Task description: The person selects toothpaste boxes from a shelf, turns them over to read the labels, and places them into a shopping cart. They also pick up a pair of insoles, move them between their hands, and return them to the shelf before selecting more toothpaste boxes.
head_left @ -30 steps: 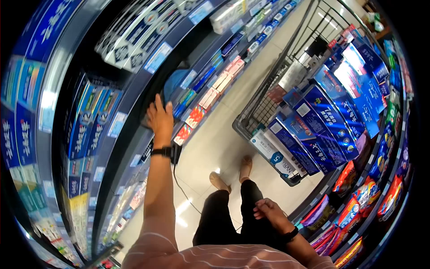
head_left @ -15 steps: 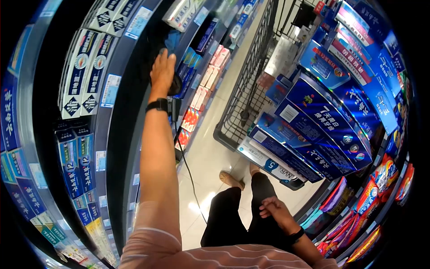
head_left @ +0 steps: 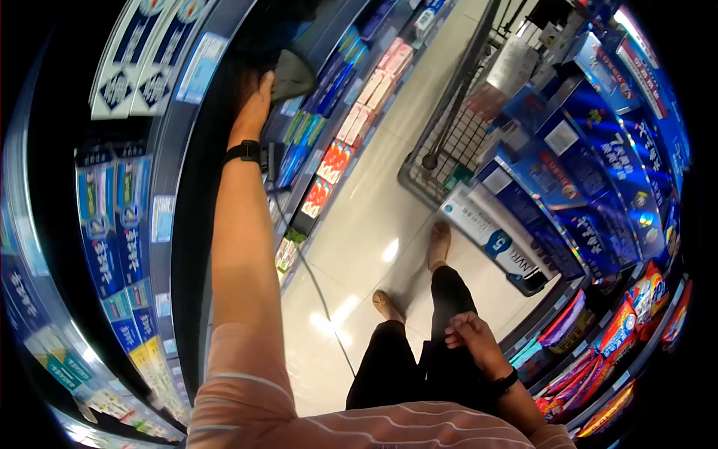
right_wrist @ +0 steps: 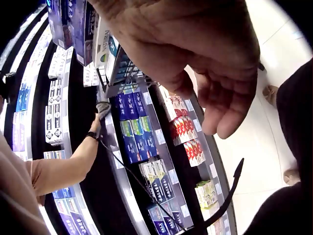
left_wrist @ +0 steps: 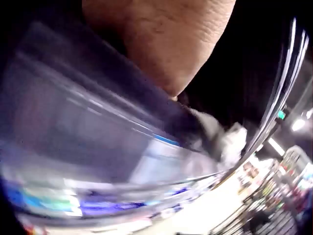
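Note:
In the head view my left hand point(head_left: 253, 108) reaches into a dark shelf bay. A grey cloth point(head_left: 293, 75) sticks out beside its thumb, and the other fingers are lost in the dark. The right wrist view shows the same cloth point(right_wrist: 102, 108) bunched at that hand's fingertips, by the shelf's front edge. Up close in the left wrist view, the hand point(left_wrist: 171, 39) is over the shelf, with pale cloth point(left_wrist: 232, 142) beyond it. My right hand point(head_left: 471, 337) hangs loosely curled in front of my legs, holding nothing.
A shopping cart point(head_left: 430, 161) loaded with blue toothpaste boxes point(head_left: 598, 165) stands to the right. Boxed toothpaste point(head_left: 112, 217) lines the left shelves, and pink boxes point(head_left: 374, 86) fill a lower one. Bright bags point(head_left: 617, 329) sit at the far right. A cable point(head_left: 321, 292) hangs from the left wrist.
My left hand has gone deeper along the shelf and turned; more grey cloth shows beside it. The view has shifted and my feet have stepped. The right hand stays loosely curled.

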